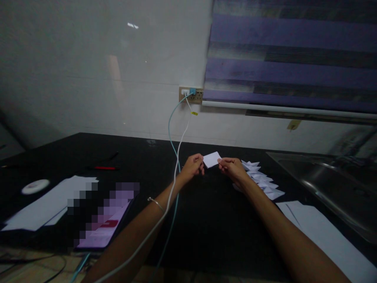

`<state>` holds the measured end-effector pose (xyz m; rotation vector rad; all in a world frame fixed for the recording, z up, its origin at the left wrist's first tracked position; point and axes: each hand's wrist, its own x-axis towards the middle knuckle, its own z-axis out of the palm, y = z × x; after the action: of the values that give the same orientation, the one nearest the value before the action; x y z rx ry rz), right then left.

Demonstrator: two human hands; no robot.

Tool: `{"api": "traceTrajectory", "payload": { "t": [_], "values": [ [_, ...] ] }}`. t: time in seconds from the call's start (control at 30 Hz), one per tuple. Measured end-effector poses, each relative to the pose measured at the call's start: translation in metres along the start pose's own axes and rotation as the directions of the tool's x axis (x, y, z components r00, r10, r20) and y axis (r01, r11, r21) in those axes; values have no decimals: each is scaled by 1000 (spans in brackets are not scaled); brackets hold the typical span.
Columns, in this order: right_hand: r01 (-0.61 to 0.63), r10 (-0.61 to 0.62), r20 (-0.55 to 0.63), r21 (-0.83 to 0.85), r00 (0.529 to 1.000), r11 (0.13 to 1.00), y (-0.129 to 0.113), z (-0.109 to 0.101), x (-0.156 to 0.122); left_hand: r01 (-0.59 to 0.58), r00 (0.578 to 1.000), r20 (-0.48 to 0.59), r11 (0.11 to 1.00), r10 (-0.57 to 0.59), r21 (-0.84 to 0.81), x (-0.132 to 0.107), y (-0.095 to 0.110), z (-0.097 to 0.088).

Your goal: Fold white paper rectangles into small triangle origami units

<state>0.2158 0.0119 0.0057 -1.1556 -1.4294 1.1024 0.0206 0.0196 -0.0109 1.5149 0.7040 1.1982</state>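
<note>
A small white piece of paper, roughly rectangular, is held above the black counter between my two hands. My left hand pinches its left edge with curled fingers. At its right edge, my right hand grips it between thumb and fingers. Whether the paper is folded in layers cannot be made out. Just beyond my right wrist, several folded white paper shapes with pointed ends stand in a row, partly covered by my forearm.
White sheets lie at the right by a metal sink; more paper lies left, near a round white object, a red-and-black tool and a lit tablet. A white cable crosses my left forearm from the wall socket.
</note>
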Motion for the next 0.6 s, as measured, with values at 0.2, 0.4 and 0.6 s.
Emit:
{"api": "traceTrajectory", "payload": {
  "t": [0.2,0.4,0.6],
  "values": [
    [33,-32,62,-17,998,999,-6,1,-5,121,992,37,989,-118,-86,-6,12,2],
    [91,-69,201,-103,977,990,-11,1,-9,149,971,193,988,-141,-27,-10,15,0],
    [110,-78,249,-118,965,987,-14,-2,-10,183,959,222,983,-176,-11,-11,14,-1]
  ]
}}
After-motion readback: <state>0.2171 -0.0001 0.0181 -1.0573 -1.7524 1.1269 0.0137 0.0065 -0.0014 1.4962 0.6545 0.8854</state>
